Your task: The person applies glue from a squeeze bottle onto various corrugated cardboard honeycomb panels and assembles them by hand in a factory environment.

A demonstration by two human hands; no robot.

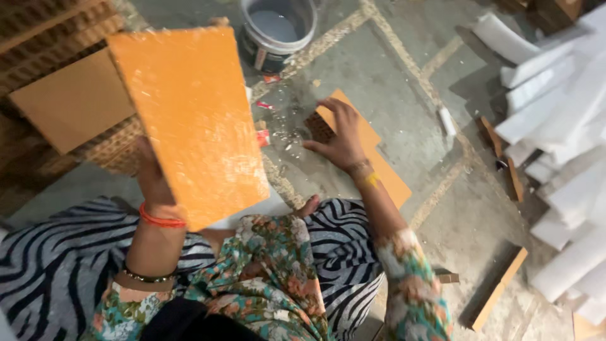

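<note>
The person sat on the floor with knees drawn in, wearing a flowered top and zebra-striped cloth over the legs. The left hand held an orange board up in front of the body, tilted so that its flecked face turned toward the camera. The hand gripped the board from behind at its lower left edge, so most of the fingers were hidden and only the wrist, with a red thread and a dark bangle, showed clearly.

The right hand reached out to the floor, fingers spread and curved downward. Its fingertips rested on a small brown block with a gridded face, which lay on the near end of a second orange board lying flat on the floor. Whether the fingers pinched the block or only pressed on it could not be told. Crumbs and small scraps lay scattered just beside the block.

A grey bucket stood farther off, beyond the raised board. A stack of brown corrugated sheets sat to the left, with one flat tan sheet on top. White foam strips were piled at the right, and a few short wooden pieces lay near them.
</note>
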